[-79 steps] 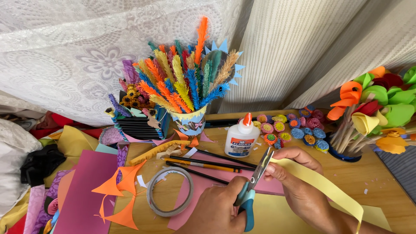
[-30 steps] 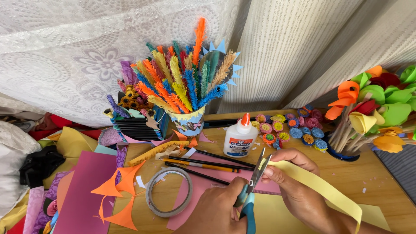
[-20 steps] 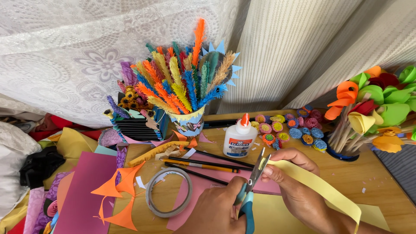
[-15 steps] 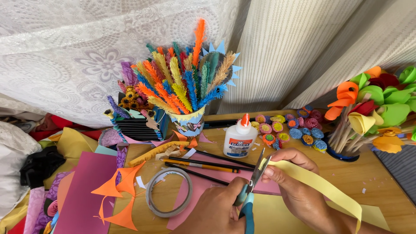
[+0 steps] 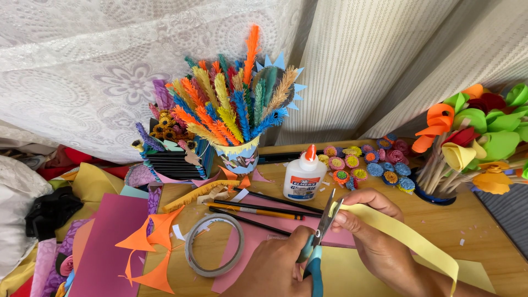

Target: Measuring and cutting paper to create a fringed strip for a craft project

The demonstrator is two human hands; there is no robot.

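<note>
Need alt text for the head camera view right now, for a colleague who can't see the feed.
The left hand works teal-handled scissors whose blades meet the end of a yellow paper strip held by the right hand. Behind them on the wooden table sit a glue bottle, pencils, a tape roll and paper flowers.

On the desk [image 5: 467, 231], the glue bottle [image 5: 304, 177] stands behind the pencils [image 5: 258, 209]; the tape roll [image 5: 214, 252] lies left of the scissors [image 5: 318, 242].
</note>
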